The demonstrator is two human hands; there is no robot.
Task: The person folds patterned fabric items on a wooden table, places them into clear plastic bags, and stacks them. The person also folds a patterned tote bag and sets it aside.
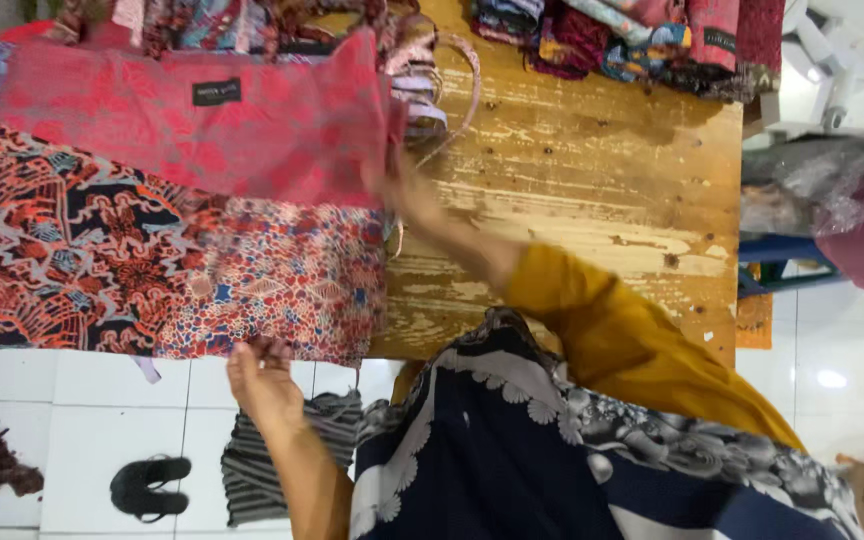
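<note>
From my remote seat I saw the worn wooden surface (592, 190) fill the middle of the head view, its paint scraped pale in streaks. Across its left part lay a batik cloth (152, 270) in red, orange and dark blue, with its near edge hanging just over the surface's rim above the white tiled floor (102, 400). Just beyond it and overlapping it lay a red patterned garment (202, 125) with a small dark label near its far edge. Folded fabrics (632, 35) were heaped along the far right of the surface. My left hand (264, 385) was at the near edge of the batik cloth, fingers pinched on its hem. My right hand (402, 190), reaching out of a mustard sleeve (622, 335), was at the right edge of the red garment; it was blurred, and I could not tell whether its fingers were clenched on the fabric or only touching it. Near the left hand a striped cloth (252, 460) hung below the surface, and a black sandal (149, 487) lay on the floor to its left.
</note>
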